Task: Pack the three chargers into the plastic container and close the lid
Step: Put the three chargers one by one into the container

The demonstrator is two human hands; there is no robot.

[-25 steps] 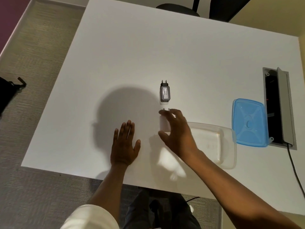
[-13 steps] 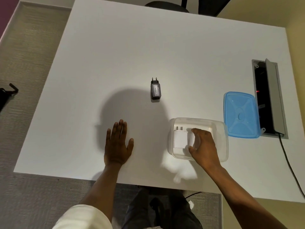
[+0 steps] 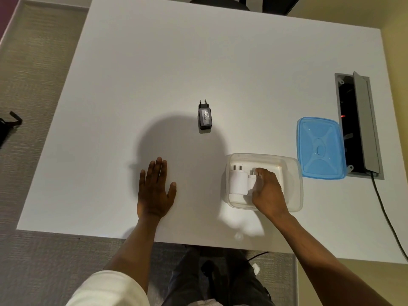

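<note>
Left hand flat, right hand reaching in

Left hand lies palm-down, fingers together and pointing away, thumb splayed out to the side. Right hand is curled, knuckles up, fingers bent down and thumb tucked left; both forearms stretch forward, bare.

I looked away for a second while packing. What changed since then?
The right hand carried the second white charger from the table into the plastic container, beside the first white charger. Black charger, blue lid and flat left hand stayed put.
</note>
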